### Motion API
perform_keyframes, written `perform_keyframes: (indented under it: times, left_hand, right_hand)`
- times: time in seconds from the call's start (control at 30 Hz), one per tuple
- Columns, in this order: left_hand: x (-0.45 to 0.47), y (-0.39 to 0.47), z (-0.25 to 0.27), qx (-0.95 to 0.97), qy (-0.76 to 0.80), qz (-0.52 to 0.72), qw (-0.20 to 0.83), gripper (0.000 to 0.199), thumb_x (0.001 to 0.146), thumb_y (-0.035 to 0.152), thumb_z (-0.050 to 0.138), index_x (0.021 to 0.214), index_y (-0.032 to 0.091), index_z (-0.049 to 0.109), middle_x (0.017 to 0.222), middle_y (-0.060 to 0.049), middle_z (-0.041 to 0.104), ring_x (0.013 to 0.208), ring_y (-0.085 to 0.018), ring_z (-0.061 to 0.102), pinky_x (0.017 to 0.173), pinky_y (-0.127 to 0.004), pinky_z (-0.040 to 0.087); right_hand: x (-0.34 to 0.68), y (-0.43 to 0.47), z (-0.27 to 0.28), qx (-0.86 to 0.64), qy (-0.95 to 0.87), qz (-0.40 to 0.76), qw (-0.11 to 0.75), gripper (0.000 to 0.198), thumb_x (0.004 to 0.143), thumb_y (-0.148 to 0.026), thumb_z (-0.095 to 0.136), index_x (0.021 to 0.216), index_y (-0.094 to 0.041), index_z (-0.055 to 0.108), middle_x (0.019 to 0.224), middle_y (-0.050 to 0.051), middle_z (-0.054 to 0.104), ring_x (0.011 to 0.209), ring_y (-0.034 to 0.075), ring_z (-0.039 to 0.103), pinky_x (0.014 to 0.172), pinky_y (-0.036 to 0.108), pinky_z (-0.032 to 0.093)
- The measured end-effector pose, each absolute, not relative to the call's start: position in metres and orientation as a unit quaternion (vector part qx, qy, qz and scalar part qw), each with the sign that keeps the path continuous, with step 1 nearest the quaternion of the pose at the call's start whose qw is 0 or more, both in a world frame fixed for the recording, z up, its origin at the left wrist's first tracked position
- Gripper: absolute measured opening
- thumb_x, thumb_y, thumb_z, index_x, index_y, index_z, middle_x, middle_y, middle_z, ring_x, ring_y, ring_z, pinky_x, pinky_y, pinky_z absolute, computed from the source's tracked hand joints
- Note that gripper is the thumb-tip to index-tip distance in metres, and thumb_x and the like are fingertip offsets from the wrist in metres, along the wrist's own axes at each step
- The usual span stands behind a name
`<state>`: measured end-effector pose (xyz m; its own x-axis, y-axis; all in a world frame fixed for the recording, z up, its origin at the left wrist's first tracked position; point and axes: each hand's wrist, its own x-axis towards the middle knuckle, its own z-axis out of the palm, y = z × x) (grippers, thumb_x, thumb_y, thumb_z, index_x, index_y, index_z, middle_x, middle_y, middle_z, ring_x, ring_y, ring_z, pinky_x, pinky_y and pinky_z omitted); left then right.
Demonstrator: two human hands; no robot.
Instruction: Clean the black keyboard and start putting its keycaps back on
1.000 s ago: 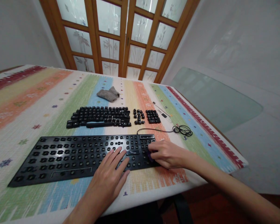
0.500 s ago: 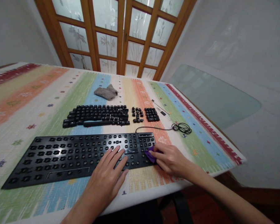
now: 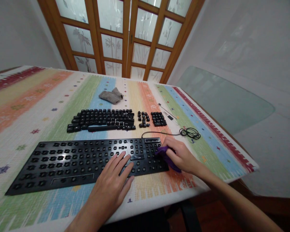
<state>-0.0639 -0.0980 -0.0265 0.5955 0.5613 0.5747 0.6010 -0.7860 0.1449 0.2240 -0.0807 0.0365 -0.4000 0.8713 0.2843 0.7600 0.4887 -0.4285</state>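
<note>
Cloth (image 3: 164, 155), purple and bunched, is pinched in the right hand (image 3: 181, 156) at the right end of the black keyboard (image 3: 74, 158). On my head feed, the left hand (image 3: 113, 180) lies splayed on the keyboard, right of its middle, and loose keycaps (image 3: 99, 118) sit in groups just beyond.

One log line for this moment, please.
left hand: on keyboard | right hand: holding purple cloth, keyboard's right end | keycaps: off, beyond keyboard

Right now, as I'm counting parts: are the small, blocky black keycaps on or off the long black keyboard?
Off: the keycaps lie grouped beyond the keyboard, whose visible switches stand bare.
</note>
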Motion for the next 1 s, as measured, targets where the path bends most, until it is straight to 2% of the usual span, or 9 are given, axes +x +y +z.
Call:
perform_keyframes:
  times: [0.1, 0.17, 0.4, 0.57, 0.7, 0.77, 0.9, 1.0]
  left_hand:
    - [-0.064, -0.098, -0.026, -0.894, -0.322, -0.309, 0.029, 0.029, 0.098, 0.024, 0.048, 0.121, 0.015, 0.063, 0.132, -0.013, 0.062, 0.130, -0.031, 0.053, 0.104, -0.053, 0.050]
    - [-0.064, -0.097, -0.027, -0.894, -0.323, -0.309, 0.026, 0.029, 0.098, 0.025, 0.049, 0.122, 0.015, 0.063, 0.132, -0.013, 0.062, 0.130, -0.031, 0.054, 0.105, -0.053, 0.049]
    - [-0.065, -0.097, -0.030, -0.900, -0.323, -0.291, 0.028, 0.030, 0.098, 0.026, 0.051, 0.123, 0.015, 0.062, 0.135, -0.014, 0.060, 0.131, -0.032, 0.052, 0.106, -0.055, 0.048]
    - [-0.066, -0.097, -0.028, -0.899, -0.323, -0.294, 0.027, 0.030, 0.099, 0.027, 0.048, 0.122, 0.016, 0.063, 0.132, -0.013, 0.062, 0.130, -0.032, 0.053, 0.105, -0.054, 0.049]
    - [-0.066, -0.096, -0.028, -0.897, -0.324, -0.300, 0.026, 0.030, 0.099, 0.028, 0.048, 0.121, 0.016, 0.063, 0.133, -0.013, 0.062, 0.129, -0.032, 0.054, 0.105, -0.054, 0.048]
    - [-0.066, -0.096, -0.029, -0.897, -0.323, -0.302, 0.028, 0.030, 0.099, 0.027, 0.048, 0.122, 0.016, 0.063, 0.133, -0.013, 0.062, 0.129, -0.031, 0.054, 0.105, -0.054, 0.049]
    - [-0.066, -0.096, -0.030, -0.897, -0.319, -0.305, 0.034, 0.029, 0.099, 0.028, 0.048, 0.122, 0.016, 0.062, 0.132, -0.013, 0.062, 0.129, -0.031, 0.054, 0.103, -0.054, 0.051]
    - [-0.066, -0.096, -0.029, -0.896, -0.322, -0.305, 0.026, 0.029, 0.099, 0.027, 0.048, 0.122, 0.016, 0.063, 0.132, -0.013, 0.062, 0.129, -0.031, 0.054, 0.104, -0.054, 0.050]
  right_hand:
    - [0.228, -0.089, 0.043, -0.532, -0.786, 0.056, 0.308, 0.014, 0.088, -0.013, 0.046, 0.093, -0.018, 0.058, 0.080, 0.003, 0.062, 0.069, 0.016, 0.056, 0.065, 0.030, 0.046]
    - [0.227, -0.097, 0.041, -0.512, -0.797, 0.023, 0.319, 0.017, 0.089, -0.012, 0.047, 0.100, -0.018, 0.059, 0.083, 0.004, 0.063, 0.071, 0.017, 0.058, 0.065, 0.030, 0.048]
    - [0.219, -0.113, 0.018, -0.439, -0.883, 0.000, 0.166, 0.026, 0.091, -0.010, 0.043, 0.101, -0.013, 0.066, 0.090, 0.011, 0.062, 0.080, 0.021, 0.057, 0.066, 0.032, 0.051]
    - [0.225, -0.103, 0.022, -0.431, -0.891, 0.068, 0.125, 0.028, 0.092, -0.009, 0.042, 0.099, -0.014, 0.069, 0.092, 0.010, 0.058, 0.078, 0.018, 0.052, 0.068, 0.032, 0.048]
    - [0.235, -0.083, 0.022, -0.409, -0.849, 0.267, 0.202, 0.032, 0.094, -0.010, 0.040, 0.086, -0.017, 0.070, 0.088, 0.005, 0.058, 0.079, 0.015, 0.057, 0.073, 0.030, 0.049]
    - [0.239, -0.078, 0.019, -0.431, -0.804, 0.313, 0.264, 0.030, 0.093, -0.011, 0.041, 0.085, -0.017, 0.069, 0.086, 0.004, 0.061, 0.080, 0.015, 0.060, 0.076, 0.031, 0.050]
    - [0.239, -0.088, 0.018, -0.492, -0.757, 0.262, 0.340, 0.019, 0.091, -0.015, 0.049, 0.098, -0.018, 0.066, 0.090, 0.005, 0.066, 0.083, 0.018, 0.062, 0.076, 0.034, 0.050]
    - [0.234, -0.103, 0.018, -0.440, -0.822, 0.198, 0.303, 0.024, 0.090, -0.012, 0.050, 0.104, -0.019, 0.068, 0.093, 0.007, 0.065, 0.086, 0.018, 0.061, 0.076, 0.033, 0.051]
